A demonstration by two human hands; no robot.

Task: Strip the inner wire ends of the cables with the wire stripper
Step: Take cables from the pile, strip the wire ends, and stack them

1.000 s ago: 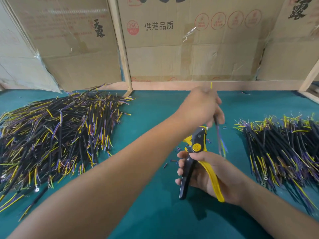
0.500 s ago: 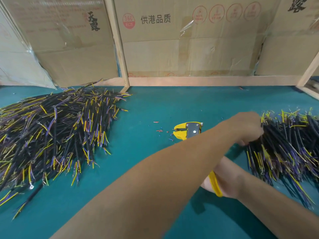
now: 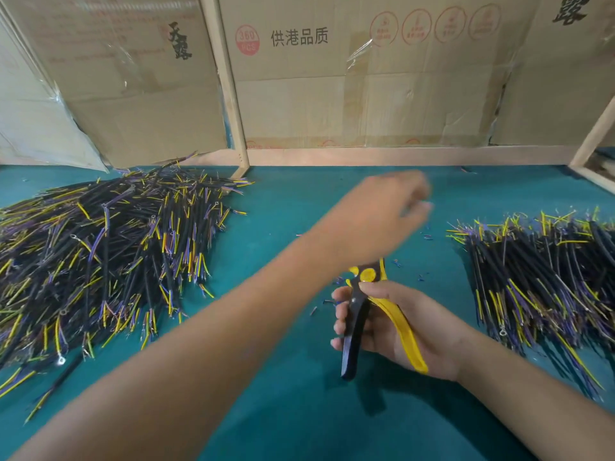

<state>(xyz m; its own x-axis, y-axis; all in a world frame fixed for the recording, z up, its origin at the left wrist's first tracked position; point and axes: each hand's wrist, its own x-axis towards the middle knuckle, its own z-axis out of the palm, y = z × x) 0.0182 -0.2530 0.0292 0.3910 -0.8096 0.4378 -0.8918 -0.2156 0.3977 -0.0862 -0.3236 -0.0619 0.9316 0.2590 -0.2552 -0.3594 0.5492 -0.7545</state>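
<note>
The yellow and black wire stripper (image 3: 356, 324) stands upright over the middle of the green table, and my right hand (image 3: 419, 334) grips its two handles. My left hand (image 3: 382, 211) hovers above and behind the stripper's head, blurred, with loosely bent fingers and no cable visible in it. A big heap of black cables with yellow and purple inner wires (image 3: 100, 261) lies at the left. A smaller pile of the same cables (image 3: 539, 277) lies at the right, just beyond my right hand.
Small bits of stripped insulation (image 3: 426, 236) are scattered on the green table top (image 3: 293, 404) around the stripper. Cardboard boxes (image 3: 332, 88) and a wooden post (image 3: 229, 94) wall off the back. A wooden frame (image 3: 595, 134) stands at the right corner.
A second ago my left hand held a cable at the stripper. It then reached across to the right pile and has now swung back over the middle without a visible cable.
</note>
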